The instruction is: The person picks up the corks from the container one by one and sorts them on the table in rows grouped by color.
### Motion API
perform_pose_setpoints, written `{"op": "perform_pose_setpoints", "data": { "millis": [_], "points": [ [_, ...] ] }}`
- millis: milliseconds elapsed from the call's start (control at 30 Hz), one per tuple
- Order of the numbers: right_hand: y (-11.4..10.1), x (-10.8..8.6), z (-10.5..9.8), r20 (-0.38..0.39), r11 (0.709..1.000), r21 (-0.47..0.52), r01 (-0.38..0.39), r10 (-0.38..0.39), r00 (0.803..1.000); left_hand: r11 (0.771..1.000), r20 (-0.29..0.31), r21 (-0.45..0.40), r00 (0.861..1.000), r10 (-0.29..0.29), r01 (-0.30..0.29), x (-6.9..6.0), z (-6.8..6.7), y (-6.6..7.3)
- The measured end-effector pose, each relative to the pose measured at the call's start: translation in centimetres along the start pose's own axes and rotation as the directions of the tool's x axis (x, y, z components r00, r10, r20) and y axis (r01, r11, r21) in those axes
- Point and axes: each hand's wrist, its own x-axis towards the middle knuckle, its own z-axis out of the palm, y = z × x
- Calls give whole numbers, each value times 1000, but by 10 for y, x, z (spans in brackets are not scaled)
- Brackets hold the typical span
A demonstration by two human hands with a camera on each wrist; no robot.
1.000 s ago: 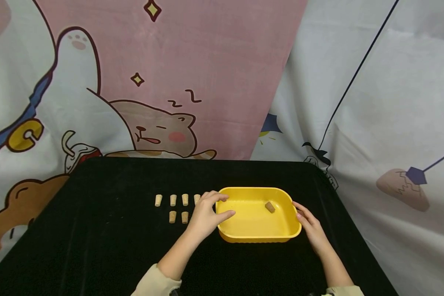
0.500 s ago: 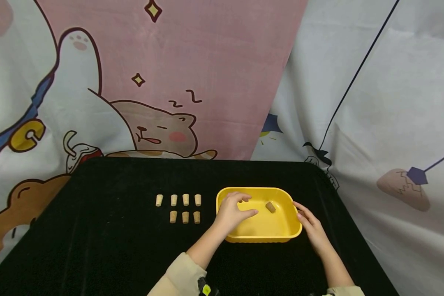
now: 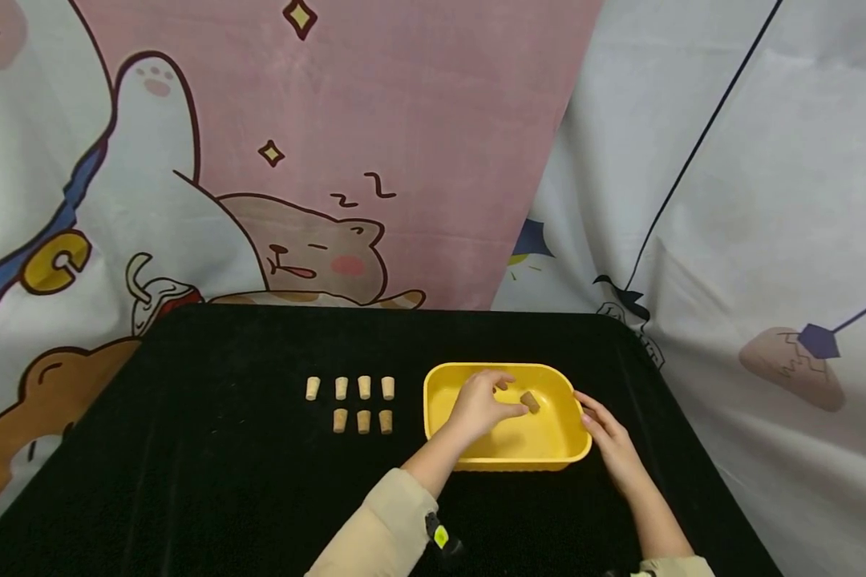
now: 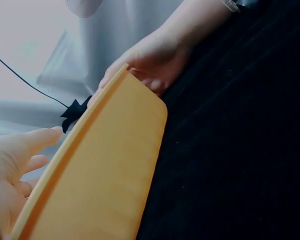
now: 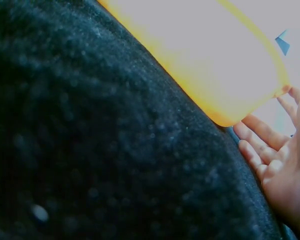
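Observation:
A yellow plastic tray (image 3: 508,463) stands on the black tabletop with one cork stopper (image 3: 530,402) lying tilted inside. My left hand (image 3: 476,407) reaches over the tray, thumb and fingers spread apart, the thumb tip right beside that cork. No grip on the cork shows. In the left wrist view the tray's outer wall (image 4: 105,155) hides the cork. My right hand (image 3: 613,449) rests against the right end of the tray, fingertips touching its rim and side; the right wrist view shows those fingers (image 5: 260,132) loosely extended at the corner.
To the left of the tray, several cork stoppers stand in two rows, a back row (image 3: 364,388) and a front row (image 3: 363,422). Behind the black table (image 3: 209,481) hangs a printed cloth (image 3: 433,160).
My left hand has moved right, from the tray's left rim to above its inside, up to the cork. The right hand and tray have stayed in place.

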Motion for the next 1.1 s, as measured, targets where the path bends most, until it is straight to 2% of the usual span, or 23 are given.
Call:
{"op": "perform_pose_setpoints", "data": {
  "millis": [267,500,700,800,967,1100],
  "points": [
    [1,1,0,-11,1000,-7,-5,5,1000,995,42,53,995,-90,88,15,17,2],
    [3,1,1,-8,1000,9,14,-14,1000,978,44,104,982,-184,178,27,32,-1],
    [4,0,1,-13,1000,1,24,-24,1000,975,59,116,979,-195,188,29,41,-9],
    [4,1,1,-16,1000,-4,26,-26,1000,972,58,134,977,-203,194,31,42,-7],
    [5,1,2,-14,999,-14,31,-31,999,955,8,223,980,-201,194,34,49,-6],
    [4,2,0,-23,999,-16,29,-30,999,922,-25,352,986,-164,162,38,59,-4]
  ]
}}
